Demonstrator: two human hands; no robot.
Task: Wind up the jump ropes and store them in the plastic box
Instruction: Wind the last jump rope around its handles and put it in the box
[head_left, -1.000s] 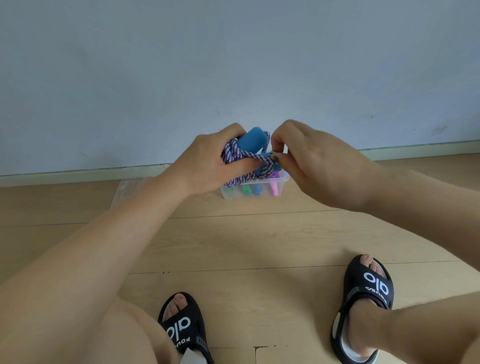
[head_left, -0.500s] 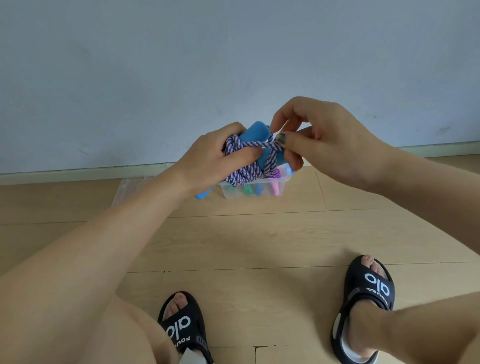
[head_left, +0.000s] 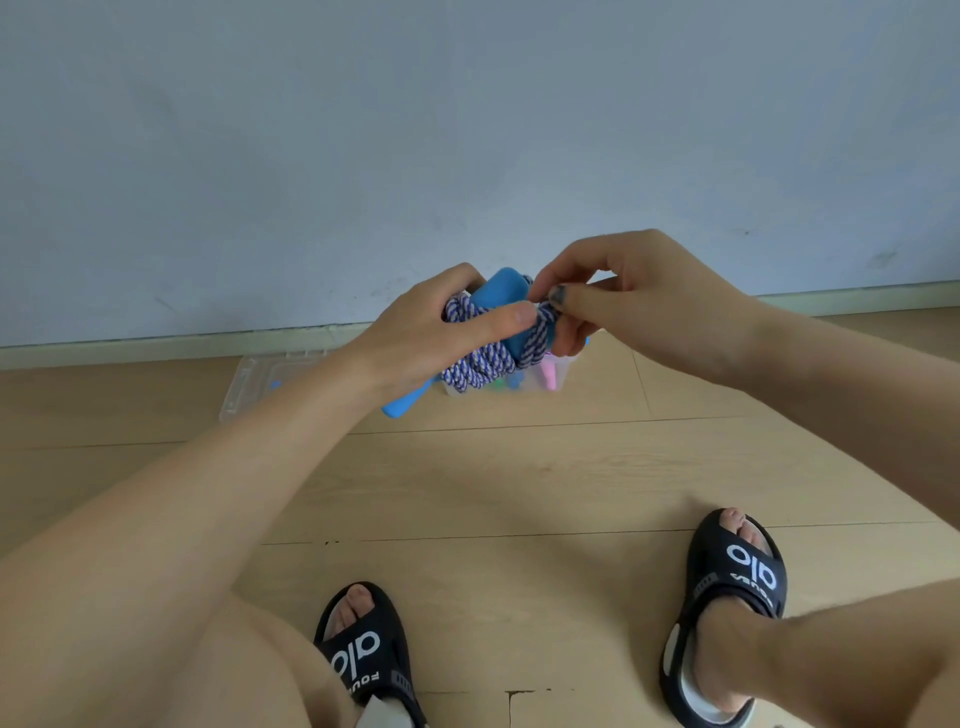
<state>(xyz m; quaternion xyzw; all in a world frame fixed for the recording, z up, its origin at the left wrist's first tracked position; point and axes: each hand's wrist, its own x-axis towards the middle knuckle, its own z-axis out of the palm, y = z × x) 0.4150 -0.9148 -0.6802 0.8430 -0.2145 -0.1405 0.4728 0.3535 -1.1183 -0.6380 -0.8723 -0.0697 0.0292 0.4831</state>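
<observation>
right hand (head_left: 639, 296) just pulled the rope (head_left: 480, 366) end across, left hand (head_left: 441, 327) still gripping the bundle, so it's nearly ready for the box (head_left: 563, 371)

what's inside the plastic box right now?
Through the plastic box wall: pink, blue and green handles. The held jump rope and both hands cover the rest.

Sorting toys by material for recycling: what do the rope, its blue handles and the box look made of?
Rope: braided cord, probably cotton or polyester, with purple-white twisted strands. Blue handles: matte, smooth, likely plastic or foam. Box: clear rigid plastic; contents show through.
</observation>
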